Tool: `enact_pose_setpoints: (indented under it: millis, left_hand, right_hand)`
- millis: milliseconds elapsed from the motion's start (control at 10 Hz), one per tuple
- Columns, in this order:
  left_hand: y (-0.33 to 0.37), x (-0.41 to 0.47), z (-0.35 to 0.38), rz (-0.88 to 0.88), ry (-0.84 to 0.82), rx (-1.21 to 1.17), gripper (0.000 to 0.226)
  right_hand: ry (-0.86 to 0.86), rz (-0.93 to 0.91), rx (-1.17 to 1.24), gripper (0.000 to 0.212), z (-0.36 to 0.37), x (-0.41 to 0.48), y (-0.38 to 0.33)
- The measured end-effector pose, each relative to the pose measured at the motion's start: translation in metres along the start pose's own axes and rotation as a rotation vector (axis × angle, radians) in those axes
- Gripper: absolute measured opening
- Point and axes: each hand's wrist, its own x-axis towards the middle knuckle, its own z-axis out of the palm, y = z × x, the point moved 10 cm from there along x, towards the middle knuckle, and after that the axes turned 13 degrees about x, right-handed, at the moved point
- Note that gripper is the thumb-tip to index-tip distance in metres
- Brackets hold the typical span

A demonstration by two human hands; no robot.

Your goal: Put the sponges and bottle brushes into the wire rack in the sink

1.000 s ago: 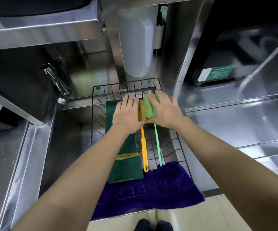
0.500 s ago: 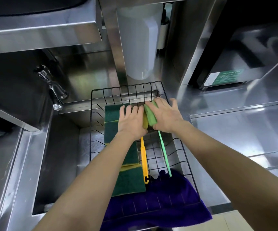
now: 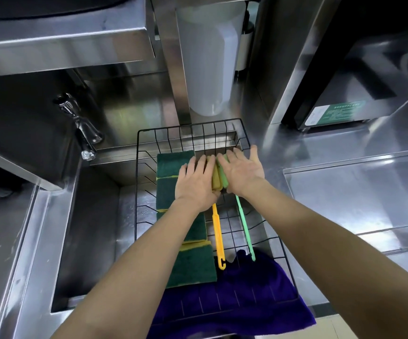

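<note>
Looks like the tidy-up stage: both bottle brushes (image 3: 218,177) and the sponges (image 3: 173,167) already lie in the wire rack (image 3: 193,128). Left hand (image 3: 195,184) and right hand (image 3: 243,172) lie flat, fingers spread, squeezing the brush heads together. Next I'd just lift off.

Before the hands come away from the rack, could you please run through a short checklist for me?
1. Sponges lying flat inside the wire rack: ok.
2. Yellow brush and green brush handles inside the rack: ok.
3. Brush heads settled side by side: cannot tell, left hand and right hand cover them.
4. Purple cloth keeps off the brushes: not ok, the handle tips reach it.
5. Rack level on the sink: cannot tell.
</note>
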Motion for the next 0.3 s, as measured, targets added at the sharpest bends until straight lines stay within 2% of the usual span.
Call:
enact_pose_setpoints:
  millis: [100, 200, 300]
  left_hand:
    - [-0.005, -0.006, -0.008, 0.036, -0.014, -0.016, 0.084]
    - [-0.021, -0.008, -0.033, 0.013, 0.056, -0.036, 0.075]
    - [-0.036, -0.012, -0.066, -0.025, 0.135, -0.058, 0.066]
  right_hand:
    - [0.004, -0.016, 0.020, 0.100, -0.005, -0.004, -0.001]
    - [0.010, 0.014, 0.205, 0.109, -0.021, -0.005, 0.008]
    - [0.016, 0.022, 0.361, 0.095, -0.049, -0.009, 0.019]
